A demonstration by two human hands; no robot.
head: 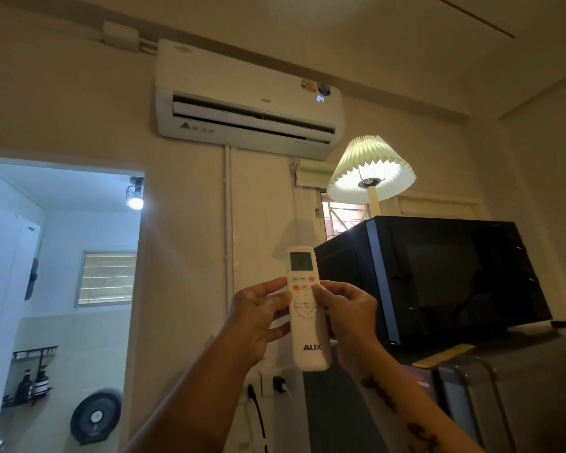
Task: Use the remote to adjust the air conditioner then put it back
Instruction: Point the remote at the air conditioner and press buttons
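A white remote [309, 335] marked AUX stands upright in front of me, its small screen at the top. My left hand [258, 317] grips its left side. My right hand [348, 317] holds its right side, thumb resting on the buttons near the upper right. High on the wall hangs the white air conditioner [242, 96], its flap open and a lit "24" showing at its right end.
A black microwave [438, 276] sits on a dark surface at the right, with a lit pleated lamp [371, 168] behind it. An open doorway [62, 289] to a bright bathroom is at the left. Wall sockets with plugged cables [265, 387] lie below the remote.
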